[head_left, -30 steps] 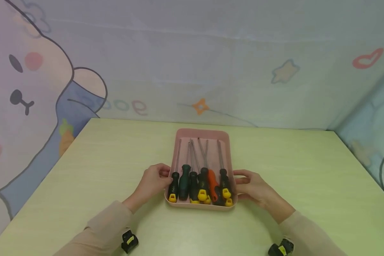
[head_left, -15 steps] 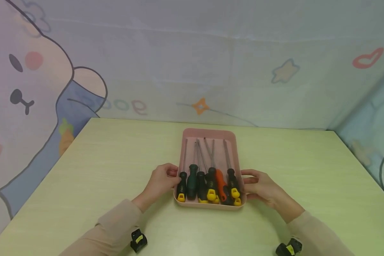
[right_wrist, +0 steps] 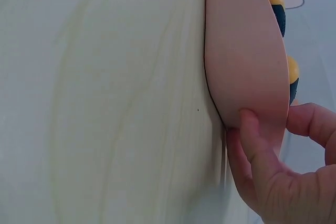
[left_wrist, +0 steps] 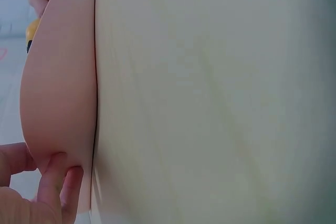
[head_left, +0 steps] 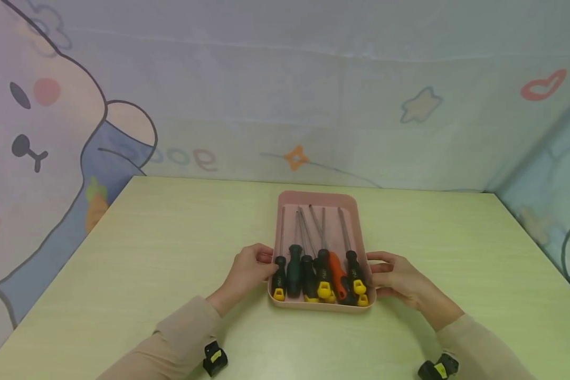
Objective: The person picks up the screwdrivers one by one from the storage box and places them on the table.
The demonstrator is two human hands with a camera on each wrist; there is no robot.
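A shallow pink tray (head_left: 317,198) lies flat on the table, its long sides pointing away from me. My left hand (head_left: 249,270) pinches its left side near the front, fingers on the outer wall (left_wrist: 59,93) and thumb at the rim. On the opposite side, my right hand (head_left: 400,278) grips the wall (right_wrist: 244,51) the same way. Several screwdrivers lie inside, handles toward me and shafts toward the back. Black-and-yellow handles (head_left: 324,272) are most common; one screwdriver (head_left: 294,270) is dark green and another (head_left: 337,270) orange and black. Some handles overlap, partly hiding those beneath.
The pale wooden table (head_left: 195,221) extends to both sides of the tray. A printed cloth (head_left: 247,95) hangs behind its back edge, close to the tray's far end. Small black devices (head_left: 215,359) sit at both wrists.
The tray with its screwdrivers has moved to the right along the table, both hands travelling with it and keeping their hold. Motion is smaller in the latest half second.
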